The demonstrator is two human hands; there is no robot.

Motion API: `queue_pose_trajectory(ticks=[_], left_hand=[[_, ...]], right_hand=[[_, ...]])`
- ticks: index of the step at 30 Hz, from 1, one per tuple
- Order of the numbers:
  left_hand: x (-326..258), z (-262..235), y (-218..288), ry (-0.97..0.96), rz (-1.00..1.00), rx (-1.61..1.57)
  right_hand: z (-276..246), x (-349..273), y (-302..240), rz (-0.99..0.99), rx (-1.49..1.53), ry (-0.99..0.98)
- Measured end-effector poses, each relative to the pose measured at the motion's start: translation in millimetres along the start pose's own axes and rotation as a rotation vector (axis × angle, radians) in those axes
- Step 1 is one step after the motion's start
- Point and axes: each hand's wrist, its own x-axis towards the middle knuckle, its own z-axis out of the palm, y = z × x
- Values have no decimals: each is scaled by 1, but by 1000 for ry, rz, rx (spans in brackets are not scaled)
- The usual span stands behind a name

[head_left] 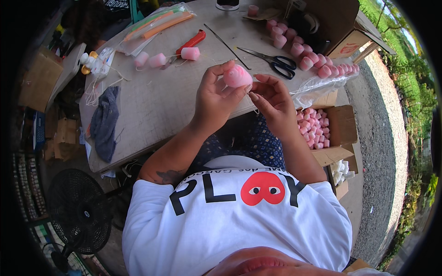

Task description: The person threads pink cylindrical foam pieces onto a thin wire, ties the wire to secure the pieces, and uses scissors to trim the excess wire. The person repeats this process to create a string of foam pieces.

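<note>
My left hand [215, 94] holds a small pink foam piece [237, 76] between thumb and fingers, just above the near edge of the grey table [156, 106]. My right hand [272, 99] is close beside it, its fingertips pinched at the piece's lower right side, seemingly on a thin white string. Several more pink foam pieces threaded on a white string [159, 59] lie further back on the table.
Black-handled scissors [275, 61], a red cutter [191, 42], a thin black rod [227, 46], a row of pink pieces [304, 57], a clear bag of orange tubes [156, 25] and a grey cloth [105, 122] lie on the table. An open cardboard box of pink pieces [317, 129] sits at the right; a black fan [80, 216] stands lower left.
</note>
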Motion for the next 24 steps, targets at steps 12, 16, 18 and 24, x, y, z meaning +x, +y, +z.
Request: queue_pose_trajectory(ticks=[12,16,18,24], left_hand=[[7,-4,14,14,-393,-476],[8,-5,14,-5,-379,-468],[8,-4,12,10,-369,-469],[7,-3,7,49,-352,-439]], right_hand=[[9,9,7,-591,-935,123],[13,6,6,-472,-815,132],[14,4,6,-344,-709,136],[7,9,1,51,-195,101]])
